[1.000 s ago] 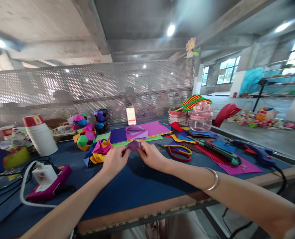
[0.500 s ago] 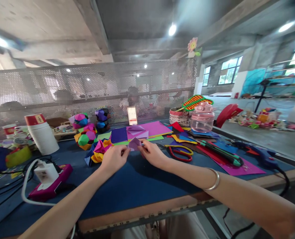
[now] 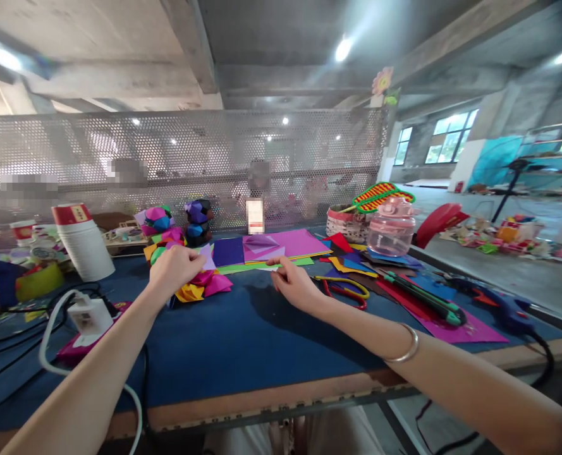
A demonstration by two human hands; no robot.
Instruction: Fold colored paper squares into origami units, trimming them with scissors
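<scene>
My left hand is over the pile of folded paper pieces on the left, its thumb and forefinger closed on a lilac folded paper piece. Yellow folded paper and pink folded paper lie beneath and beside that hand. My right hand hovers over the mat with fingers loosely bent and apart, nothing visible in them. Just beyond it are a purple paper sheet, a lilac creased sheet and a dark blue sheet. Scissors with red and yellow handles lie to its right.
A green cutter knife and a blue glue gun lie at right. A pink clear bottle stands behind. Stacked paper cups and a white charger with cables are on the left. A perforated metal screen closes the back.
Both hands held the lilac paper piece together in the middle. Now my left hand has carried it left to the folded pile, and my right hand has let go. The view turned slightly left.
</scene>
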